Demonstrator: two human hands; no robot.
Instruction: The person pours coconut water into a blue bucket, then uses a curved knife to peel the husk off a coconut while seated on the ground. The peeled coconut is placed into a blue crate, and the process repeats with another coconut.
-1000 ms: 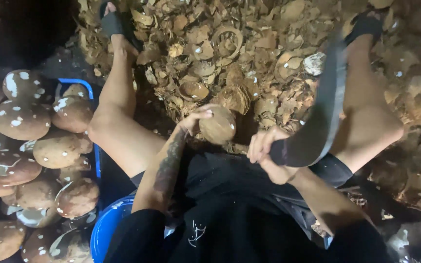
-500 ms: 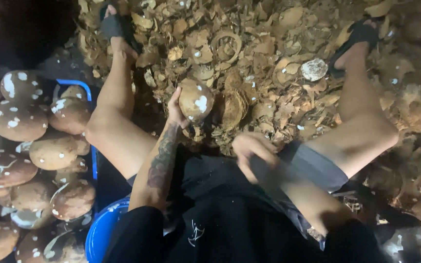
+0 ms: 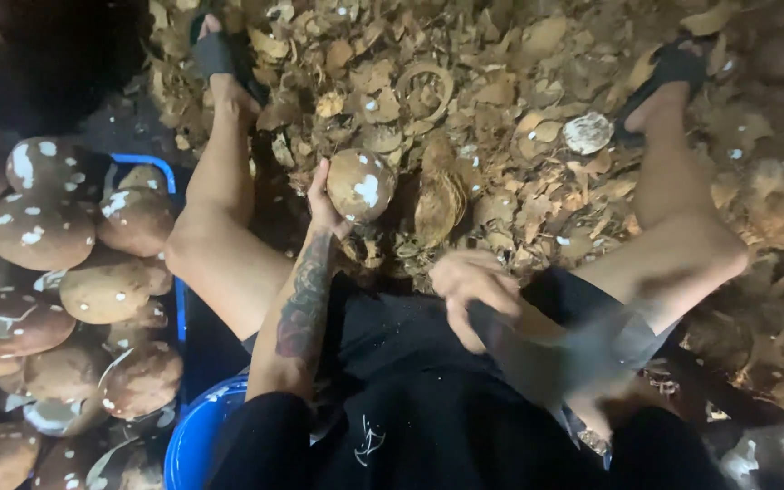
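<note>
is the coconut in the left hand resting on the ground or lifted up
Lifted. The left hand grips the coconut from the side, above the husk scraps, with nothing visibly supporting it from below.

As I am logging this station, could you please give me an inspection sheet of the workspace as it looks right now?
Surface: ground buried under brown husk and shell scraps.
Job's things: coconut, brown with white patches, held up over the scraps; broad blade, blurred.
Clutter: shell pieces heaped between the feet; a white-faced piece by the far sandal.
Hands: left hand grips the coconut; right hand holds the blade's handle.
Cables: nothing seen.
Surroundings: pile of coconuts beside a blue crate; blue tub near the hip.
</note>
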